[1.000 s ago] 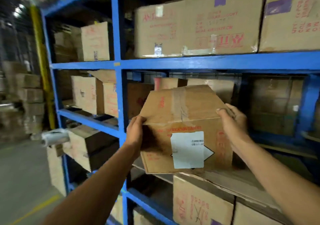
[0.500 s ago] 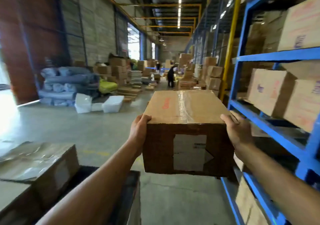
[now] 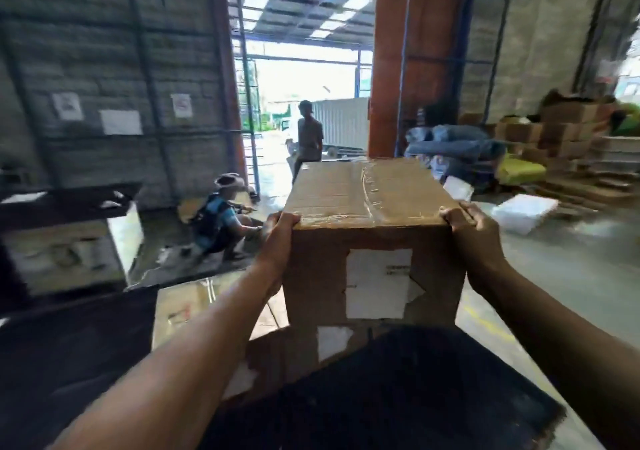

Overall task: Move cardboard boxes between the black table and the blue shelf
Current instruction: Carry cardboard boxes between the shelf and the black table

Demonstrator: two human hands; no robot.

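Holding the cardboard box [image 3: 374, 241] up between them, the two hands squeeze it from both sides. The left hand [image 3: 280, 238] curls its fingers over the near top corner on its side. The right hand [image 3: 474, 238] does the same on the other near top corner. So the box sits right between the hands, out in front of the arms.

Just below the hands is the black tabletop [image 3: 398, 408]. A second box [image 3: 284, 356] lies on it, right under the one being held. I cannot tell if the two boxes touch.

The held box looks stiff, with flat sides and sharp edges. Shiny tape [image 3: 370, 190] runs over its top, between the hands, and that part may be slippery. A white label [image 3: 379, 283] sticks to the near side, lower than the hands.

I think the box is not very heavy, since a grip on the top corners alone lifts it. That grip could slip, though. A safer hold is lower down, with flat palms on the plain brown sides or fingers under the bottom. It is best to stay off the tape.
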